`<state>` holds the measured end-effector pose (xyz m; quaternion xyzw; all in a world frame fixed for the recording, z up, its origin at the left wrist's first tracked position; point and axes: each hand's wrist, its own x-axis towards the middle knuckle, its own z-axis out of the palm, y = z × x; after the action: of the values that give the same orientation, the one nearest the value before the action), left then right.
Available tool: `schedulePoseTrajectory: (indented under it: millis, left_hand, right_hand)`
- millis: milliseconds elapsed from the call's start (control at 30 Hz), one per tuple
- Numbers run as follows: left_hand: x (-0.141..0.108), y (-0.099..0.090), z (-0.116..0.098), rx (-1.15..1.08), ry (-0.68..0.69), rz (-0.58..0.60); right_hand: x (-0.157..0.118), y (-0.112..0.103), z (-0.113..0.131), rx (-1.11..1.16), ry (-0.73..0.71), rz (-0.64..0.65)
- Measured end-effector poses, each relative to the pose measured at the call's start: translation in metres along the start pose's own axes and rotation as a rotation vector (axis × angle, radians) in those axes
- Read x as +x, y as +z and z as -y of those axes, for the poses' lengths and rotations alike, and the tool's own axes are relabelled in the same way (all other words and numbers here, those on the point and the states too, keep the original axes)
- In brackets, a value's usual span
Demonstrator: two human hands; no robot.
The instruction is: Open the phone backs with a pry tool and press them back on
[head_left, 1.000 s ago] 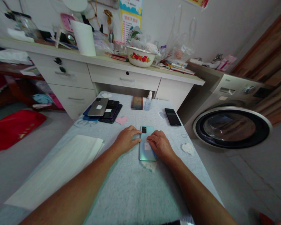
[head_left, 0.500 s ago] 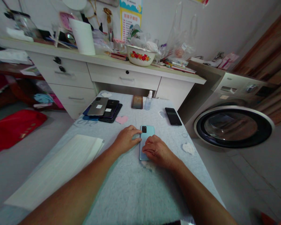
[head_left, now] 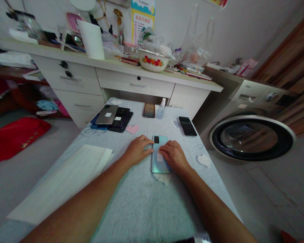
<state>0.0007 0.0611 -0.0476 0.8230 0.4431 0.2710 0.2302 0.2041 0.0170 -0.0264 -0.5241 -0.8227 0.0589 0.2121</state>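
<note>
A light blue-green phone (head_left: 160, 166) lies back up on the cloth-covered table, its camera block at the far end. The thumb and index finger of my left hand (head_left: 138, 149) press on its left edge beside the camera block. My right hand (head_left: 176, 155) reaches over the phone's right edge, fingertips pinched together at the upper edge of a small pale sticker (head_left: 159, 157) on its back. Exactly how much of the sticker is between the fingertips is hidden.
Several phones (head_left: 106, 114) are stacked at the back left, some with white labels. A black phone (head_left: 187, 126) lies at the right, a clear spray bottle (head_left: 161, 109) and a blurred brown item (head_left: 149, 110) at the back. Folded pale sheets (head_left: 66, 182) lie at the left.
My right hand has moved slightly up and to the right, uncovering the sticker and the lower part of the phone. My left hand stays at the phone's left edge.
</note>
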Motion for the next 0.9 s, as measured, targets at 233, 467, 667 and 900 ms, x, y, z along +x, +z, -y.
schedulePoseTrajectory:
  millis: [233,467,667,900]
  left_hand:
    - [0.0,-0.001,0.0,0.008,0.008,0.002]
    - [0.0,0.001,0.003,-0.002,0.02,0.004]
    - [0.001,0.001,0.002,0.0,0.019,-0.007]
    - [0.001,0.001,0.001,-0.004,0.02,-0.009]
  right_hand:
    - [0.004,0.004,-0.009,-0.053,0.134,-0.096]
    - [0.002,0.001,-0.006,-0.063,0.072,-0.044]
    - [-0.001,-0.001,-0.003,0.006,-0.017,-0.006]
    - [-0.002,-0.002,0.002,0.058,-0.049,0.013]
